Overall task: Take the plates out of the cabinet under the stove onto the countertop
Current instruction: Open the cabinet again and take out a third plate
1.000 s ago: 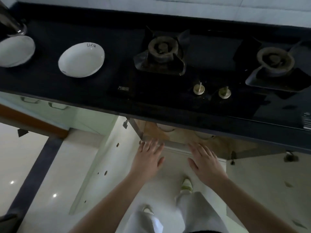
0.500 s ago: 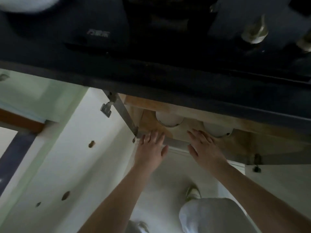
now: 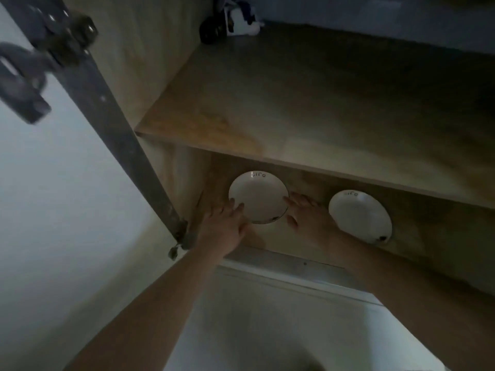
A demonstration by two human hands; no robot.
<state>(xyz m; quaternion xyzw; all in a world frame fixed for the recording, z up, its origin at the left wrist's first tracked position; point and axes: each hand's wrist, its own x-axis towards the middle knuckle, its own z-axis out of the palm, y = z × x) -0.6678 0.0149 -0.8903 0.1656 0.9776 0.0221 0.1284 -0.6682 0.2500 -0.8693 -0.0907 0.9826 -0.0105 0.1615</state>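
Observation:
Two white plates lie on the bottom board of the open cabinet [image 3: 270, 239]. The left plate [image 3: 258, 200] sits between my hands. My left hand [image 3: 225, 223] reaches in with straight fingers, its fingertips touching that plate's left rim. My right hand [image 3: 308, 215] lies with fingers extended at the plate's right rim, between the two plates. The right plate [image 3: 360, 215] lies just beyond my right wrist, partly under the shelf edge. Neither plate is lifted. The countertop is out of view.
A wooden shelf [image 3: 308, 108] spans the cabinet above the plates, low over them. Dark and white objects [image 3: 230, 22] stand at its back left. The open cabinet door [image 3: 53, 210] with its metal hinge [image 3: 26, 73] stands to the left. The white floor [image 3: 267, 325] lies below.
My view dropped from the stove top into the cabinet. Both hands moved from the cabinet's front edge in to the left plate's two sides.

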